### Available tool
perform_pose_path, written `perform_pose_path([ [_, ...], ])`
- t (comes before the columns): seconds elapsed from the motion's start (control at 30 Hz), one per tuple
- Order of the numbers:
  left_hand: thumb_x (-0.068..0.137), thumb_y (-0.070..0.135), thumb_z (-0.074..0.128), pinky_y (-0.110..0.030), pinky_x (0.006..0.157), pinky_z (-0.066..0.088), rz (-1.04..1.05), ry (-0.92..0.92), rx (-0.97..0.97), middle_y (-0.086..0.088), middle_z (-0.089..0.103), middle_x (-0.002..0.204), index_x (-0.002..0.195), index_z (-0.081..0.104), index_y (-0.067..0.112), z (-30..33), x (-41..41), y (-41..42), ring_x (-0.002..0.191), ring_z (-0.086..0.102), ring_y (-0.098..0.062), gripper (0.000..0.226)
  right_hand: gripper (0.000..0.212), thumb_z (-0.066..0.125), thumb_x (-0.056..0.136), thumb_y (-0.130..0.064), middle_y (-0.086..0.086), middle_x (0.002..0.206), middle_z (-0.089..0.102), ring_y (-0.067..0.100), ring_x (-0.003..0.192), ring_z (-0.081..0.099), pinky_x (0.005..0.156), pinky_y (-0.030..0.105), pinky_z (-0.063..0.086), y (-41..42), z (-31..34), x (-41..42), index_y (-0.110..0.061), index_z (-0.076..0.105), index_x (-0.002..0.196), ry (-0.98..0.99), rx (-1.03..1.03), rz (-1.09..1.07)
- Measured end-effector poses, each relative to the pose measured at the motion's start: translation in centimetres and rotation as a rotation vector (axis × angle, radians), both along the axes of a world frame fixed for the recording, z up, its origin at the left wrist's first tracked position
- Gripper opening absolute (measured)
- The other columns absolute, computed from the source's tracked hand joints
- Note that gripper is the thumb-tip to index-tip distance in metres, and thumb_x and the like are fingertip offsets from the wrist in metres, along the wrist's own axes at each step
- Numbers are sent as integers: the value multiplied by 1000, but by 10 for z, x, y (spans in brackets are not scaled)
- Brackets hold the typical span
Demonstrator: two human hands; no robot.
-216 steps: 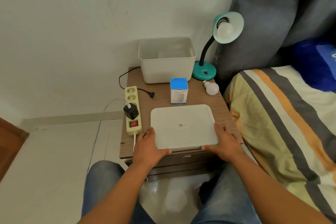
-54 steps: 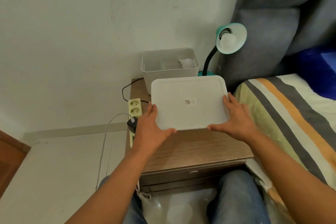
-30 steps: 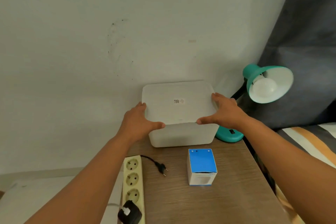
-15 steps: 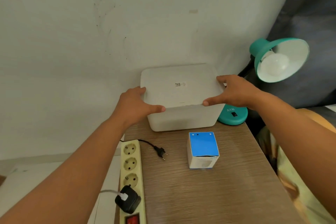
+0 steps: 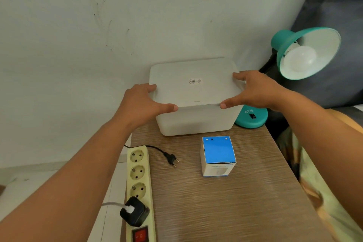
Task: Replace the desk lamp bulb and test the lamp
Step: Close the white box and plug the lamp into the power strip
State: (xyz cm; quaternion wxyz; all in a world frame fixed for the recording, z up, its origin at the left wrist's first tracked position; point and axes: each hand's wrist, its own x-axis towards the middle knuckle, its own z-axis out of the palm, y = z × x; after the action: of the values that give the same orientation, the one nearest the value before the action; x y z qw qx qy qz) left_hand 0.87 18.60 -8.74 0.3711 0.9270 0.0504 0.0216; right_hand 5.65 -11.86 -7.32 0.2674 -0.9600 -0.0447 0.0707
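A white lid lies on top of the white storage bin at the back of the wooden nightstand. My left hand holds the lid's left edge and my right hand holds its right edge, thumbs along the front rim. The teal desk lamp stands to the right with a white bulb screwed in its shade; its base with a black switch sits beside the bin. The lamp's black plug lies loose on the nightstand. A blue and white bulb box stands in front of the bin.
A cream power strip runs along the nightstand's left edge, with a black adapter plugged in and a red switch. A wall rises behind. A grey headboard and striped bedding lie to the right.
The lid has gone from the front of the nightstand up onto the bin, carried by both hands. The loose bulb beside the lamp base is out of sight. In the last half second the hands barely moved.
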Motion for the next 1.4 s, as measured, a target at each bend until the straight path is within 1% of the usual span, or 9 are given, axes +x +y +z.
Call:
perform_pose_path([
  [0.37,57,53,91,-24,100,33,-13,69,-21,0,43,154,150,41,13,-7,4,-3,136,44,-18,113,131,67,37,-80,5,144,47,27,126,46,89,31,34,-3,-2,-1,-16,36,147,23,-98,48],
  [0.57,69,55,83,-28,110,26,-45,71,-32,-1,30,160,155,32,17,-10,-2,-5,144,32,-20,107,130,58,46,-83,4,160,21,28,141,29,110,43,28,-2,-8,-6,-19,20,153,51,-170,67],
  [0.67,82,52,74,-31,113,32,-64,58,-92,2,37,157,155,33,24,-15,-21,-1,142,36,-17,88,123,58,52,-81,1,162,15,31,140,29,104,50,39,4,-10,-17,-24,18,153,37,-160,0],
  [0.77,89,55,64,-15,96,36,2,-7,-162,22,52,138,144,44,39,-25,-56,14,134,45,-10,61,97,66,71,-69,3,160,23,32,141,28,107,60,30,18,-17,-37,-26,29,150,-228,-220,-50],
  [0.9,93,60,55,-22,97,32,190,4,-198,5,50,148,149,44,28,-43,-110,39,132,47,-9,66,67,70,83,-46,4,149,42,30,133,38,107,47,32,52,-19,-71,-20,47,141,-435,-90,27],
  [1.1,96,52,55,-16,92,35,337,-36,-290,11,53,143,141,54,32,-59,-191,47,123,48,-1,50,36,66,88,-26,-5,114,63,13,92,56,82,26,42,117,-32,-113,-24,62,123,-251,117,257],
  [1.2,98,43,56,-13,96,38,388,-175,-269,15,51,142,140,54,34,-65,-230,38,123,44,6,43,37,65,86,-19,-3,116,65,16,100,60,86,24,42,140,-50,-120,-21,64,122,-154,94,285],
  [1.3,93,41,56,-22,107,34,360,-261,-177,18,45,143,146,47,31,-79,-265,19,134,38,2,55,39,65,85,-18,4,122,63,20,111,59,94,28,43,154,-70,-122,-16,63,125,-70,40,309],
  [1.4,90,38,53,-16,114,23,344,-311,-117,10,39,152,151,39,22,-96,-289,2,143,27,0,65,43,66,87,-23,4,127,61,21,112,58,91,29,42,161,-88,-126,-17,59,129,-26,-18,302],
])
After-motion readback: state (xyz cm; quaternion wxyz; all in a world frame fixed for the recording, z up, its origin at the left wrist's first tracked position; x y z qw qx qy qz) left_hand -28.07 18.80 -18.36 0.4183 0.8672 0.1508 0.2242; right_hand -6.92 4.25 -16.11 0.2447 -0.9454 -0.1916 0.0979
